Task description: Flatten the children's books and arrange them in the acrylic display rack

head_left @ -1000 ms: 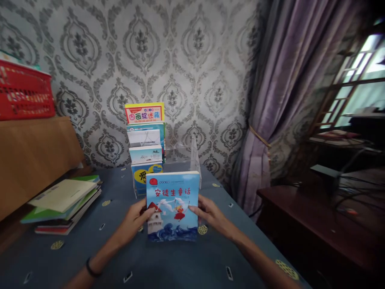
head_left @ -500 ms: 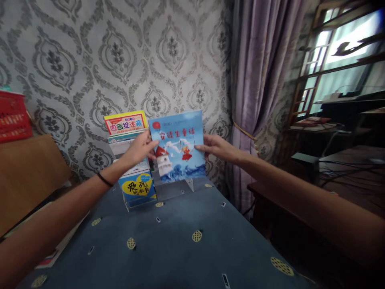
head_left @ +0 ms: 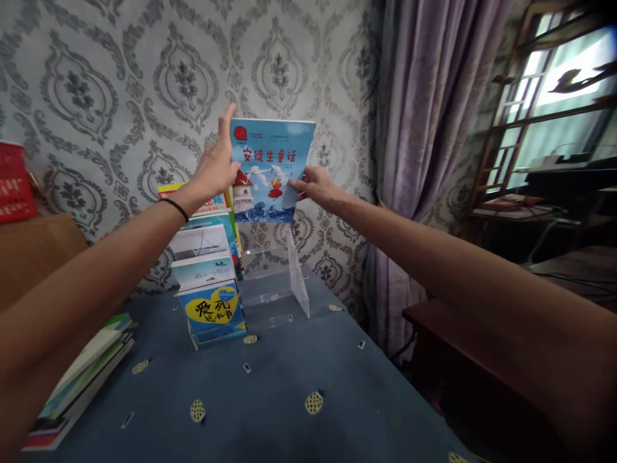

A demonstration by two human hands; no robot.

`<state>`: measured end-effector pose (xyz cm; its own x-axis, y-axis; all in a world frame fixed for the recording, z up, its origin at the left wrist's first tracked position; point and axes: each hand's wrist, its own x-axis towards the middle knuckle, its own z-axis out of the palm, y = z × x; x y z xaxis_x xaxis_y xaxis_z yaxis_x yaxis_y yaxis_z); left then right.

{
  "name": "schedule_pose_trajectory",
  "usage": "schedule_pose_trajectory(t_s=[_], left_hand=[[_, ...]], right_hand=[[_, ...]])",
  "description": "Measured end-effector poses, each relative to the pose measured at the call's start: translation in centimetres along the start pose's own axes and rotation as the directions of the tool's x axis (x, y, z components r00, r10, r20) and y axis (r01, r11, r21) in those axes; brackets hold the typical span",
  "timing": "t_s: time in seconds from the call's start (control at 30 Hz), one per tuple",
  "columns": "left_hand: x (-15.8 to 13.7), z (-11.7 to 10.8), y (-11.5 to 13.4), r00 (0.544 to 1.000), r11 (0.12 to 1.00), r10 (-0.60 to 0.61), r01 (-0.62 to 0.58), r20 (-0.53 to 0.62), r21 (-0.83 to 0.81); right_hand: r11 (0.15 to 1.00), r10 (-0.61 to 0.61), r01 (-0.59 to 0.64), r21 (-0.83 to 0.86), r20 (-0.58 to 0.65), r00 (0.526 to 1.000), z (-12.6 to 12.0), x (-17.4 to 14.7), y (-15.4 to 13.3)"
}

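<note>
A blue picture book [head_left: 263, 138] with red Chinese characters stands nearly upright above the right column of a clear acrylic display rack [head_left: 299, 276]. My left hand [head_left: 216, 164] holds its left edge, thumb at the front and one finger pointing up beside the top corner. At the right edge my right hand [head_left: 315, 186] pinches the book, thumb on the cover and fingers behind. Books fill the left column in steps, with a blue book bearing a yellow heart [head_left: 216, 312] at the bottom front.
The rack rests on a dark blue tablecloth [head_left: 270, 418] with pineapple prints. A stack of books [head_left: 87, 379] lies at the left, near a cardboard box [head_left: 43, 257] and a red basket [head_left: 17, 183]. Patterned wall [head_left: 144, 77] and a purple curtain [head_left: 419, 128] stand behind.
Both hands have raised the picture book away from the rack's lower front toward its top rear. More of the rack's clear right-hand tiers shows. The view has shifted slightly.
</note>
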<state>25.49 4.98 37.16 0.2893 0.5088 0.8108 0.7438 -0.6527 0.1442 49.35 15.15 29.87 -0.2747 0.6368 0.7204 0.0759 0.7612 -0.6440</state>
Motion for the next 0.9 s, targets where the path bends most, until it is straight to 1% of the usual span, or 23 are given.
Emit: schedule_pose_trajectory(t_s=[0.03,0.1,0.13,0.27,0.33,0.57,0.73,0.9], left_hand=[[0.2,0.3,-0.4,1.000,1.000,0.002,-0.002,-0.027,0.015],[0.5,0.8,-1.3,0.999,0.998,0.003,0.000,-0.048,0.067],[0.6,1.1,-1.7,0.998,0.998,-0.003,0.006,-0.055,0.065],[0.8,1.9,-3.1,0.996,0.999,-0.038,0.035,-0.076,-0.040],[0.7,2.3,-3.4,0.996,0.997,-0.055,0.050,-0.075,-0.067],[0.2,3.4,-3.8,0.994,0.993,-0.079,0.072,-0.071,-0.095],[-0.5,3.7,-3.5,0.991,0.993,-0.117,0.115,-0.058,-0.034],[-0.7,4.1,-3.9,0.992,0.995,-0.083,0.077,-0.093,-0.060]], right_hand=[[1.000,0.004,-0.004,0.001,0.001,1.000,0.1,0.4,0.4],[1.000,0.022,-0.022,-0.002,0.005,1.000,0.2,1.0,1.2],[1.000,0.029,-0.029,-0.004,0.010,1.000,0.3,1.2,1.5],[0.999,0.034,-0.034,0.012,0.018,0.999,0.5,1.9,2.9],[0.999,0.037,-0.037,0.028,0.017,0.999,0.7,2.1,3.5],[0.996,0.054,-0.056,0.071,0.029,0.998,1.2,2.1,5.2],[0.995,0.053,-0.055,0.080,0.022,0.998,1.5,2.1,5.9],[0.996,0.040,-0.041,0.084,0.018,0.999,1.8,2.5,6.1]])
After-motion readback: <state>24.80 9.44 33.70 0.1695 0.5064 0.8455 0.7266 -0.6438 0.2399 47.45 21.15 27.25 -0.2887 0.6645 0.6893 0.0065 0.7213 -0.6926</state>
